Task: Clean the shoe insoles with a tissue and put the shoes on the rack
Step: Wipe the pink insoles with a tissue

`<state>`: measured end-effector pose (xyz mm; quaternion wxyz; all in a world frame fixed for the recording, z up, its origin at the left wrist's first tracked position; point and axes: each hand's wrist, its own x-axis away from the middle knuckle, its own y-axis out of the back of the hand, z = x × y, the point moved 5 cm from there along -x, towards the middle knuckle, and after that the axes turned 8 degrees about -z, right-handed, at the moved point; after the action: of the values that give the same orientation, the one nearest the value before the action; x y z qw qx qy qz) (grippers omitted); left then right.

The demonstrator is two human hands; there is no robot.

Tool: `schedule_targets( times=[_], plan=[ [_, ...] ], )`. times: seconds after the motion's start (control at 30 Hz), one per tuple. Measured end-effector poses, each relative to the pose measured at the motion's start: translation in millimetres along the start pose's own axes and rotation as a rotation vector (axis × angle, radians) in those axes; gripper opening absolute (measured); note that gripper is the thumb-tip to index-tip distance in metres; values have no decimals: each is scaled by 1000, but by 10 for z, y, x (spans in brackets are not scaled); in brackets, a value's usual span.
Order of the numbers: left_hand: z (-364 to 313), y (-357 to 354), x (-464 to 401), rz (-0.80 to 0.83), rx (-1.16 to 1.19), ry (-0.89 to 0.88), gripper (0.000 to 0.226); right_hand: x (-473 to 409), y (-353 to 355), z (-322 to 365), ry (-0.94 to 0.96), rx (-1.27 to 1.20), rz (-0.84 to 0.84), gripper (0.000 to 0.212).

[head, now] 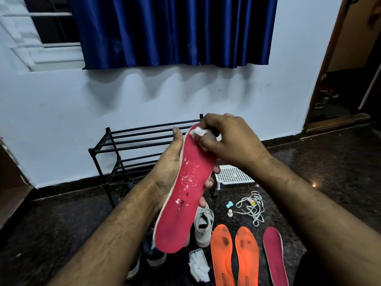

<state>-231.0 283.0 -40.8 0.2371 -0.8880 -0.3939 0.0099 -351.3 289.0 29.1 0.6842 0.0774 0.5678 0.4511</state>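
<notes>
Both forearms reach forward, bare. The left hand (pixel 171 162) is raised, fingers wrapped in a grip; the right hand (pixel 226 139) pinches, fingers curled, knuckles up.

the left hand (pixel 169 170) holds a red insole (pixel 185 195) up. the right hand (pixel 224 139) presses a white tissue (pixel 197 132) on its top end, in front of the black shoe rack (pixel 132 145).

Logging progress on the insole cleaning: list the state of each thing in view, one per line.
Left hand: holds the red insole from behind.
Right hand: pinches a tissue against the insole's toe end.
Red insole: held up, flecked with white bits.
Tissue: crumpled.
Orange insoles: on the floor, dark stains.
Second red insole: on the floor.
Shoe rack: bars bare.
White shoe: on the floor, unlaced.
</notes>
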Motion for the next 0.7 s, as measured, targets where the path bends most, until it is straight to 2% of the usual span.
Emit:
schedule_targets(
  times=[0.07, 0.13, 0.23, 0.3, 0.4, 0.47, 0.53, 0.63, 0.7],
  plan=[
    [39, -3, -18, -8, -50, 16, 93, -25, 107, -171, -43, 167, -130, 18],
    [38, -23, -30, -23, -49, -17, 91, -20, 156, -168, -22, 114, -158, 16],
    [-20, -23, -33, -58, -5, -54, 79, 28, 32, 124, 108, -98, 25, 10],
    [-47, -4, -32, -61, 4, -55, 79, 41, -66, 155, 131, -31, 67, 7],
    [-52, 19, -28, -63, -13, -65, 88, -15, 37, -87, 31, 205, -115, 13],
    [-55, 15, -18, -79, -14, -79, 90, -10, 125, -156, 1, 124, -168, 15],
    [-76, 5, -9, -103, -16, -96, 86, 22, 93, -8, 73, -69, -65, 18],
    [-80, 39, -6, -151, -30, -73, 83, 105, -80, 230, 178, -133, 137, 14],
    [-69, 44, -2, -123, -48, -67, 84, 76, -75, 114, 122, -58, 83, 20]
  ],
)
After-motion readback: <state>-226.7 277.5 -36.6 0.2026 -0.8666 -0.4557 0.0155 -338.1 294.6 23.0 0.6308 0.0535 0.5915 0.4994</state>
